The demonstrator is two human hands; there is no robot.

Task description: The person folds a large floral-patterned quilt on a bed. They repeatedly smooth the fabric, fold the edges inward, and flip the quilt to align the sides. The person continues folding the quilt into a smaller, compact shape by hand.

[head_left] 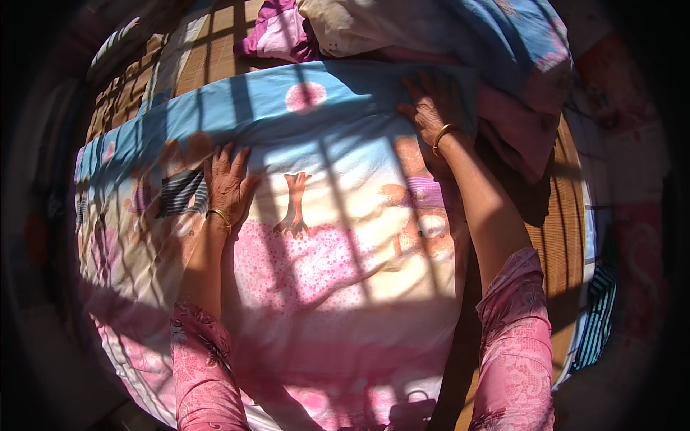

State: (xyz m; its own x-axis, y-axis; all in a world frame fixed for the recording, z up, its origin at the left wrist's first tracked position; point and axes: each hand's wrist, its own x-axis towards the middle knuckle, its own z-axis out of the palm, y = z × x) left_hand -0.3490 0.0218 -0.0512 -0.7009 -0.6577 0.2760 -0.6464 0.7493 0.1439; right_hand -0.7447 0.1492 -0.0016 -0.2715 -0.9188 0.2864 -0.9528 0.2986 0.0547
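Note:
A printed cloth [309, 201], like a bed sheet or cover, lies spread out before me, blue at its far edge, cream in the middle and pink near me. My left hand [228, 185] rests flat on it left of centre, fingers apart, beside a striped patch of the print. Near the cloth's far right corner, my right hand [433, 104] presses down with fingers spread, partly in shadow. Small wrinkles run across the cloth between the hands. Each wrist wears a gold-coloured bangle [446, 136].
Bunched bedding [503, 50] in blue, pink and cream is heaped at the far right, with a magenta-and-pink cloth [280, 32] beside it. A woven brown mat [564, 230] shows underneath. A dark striped cloth [596, 316] hangs at the right edge. Barred shadows cross everything.

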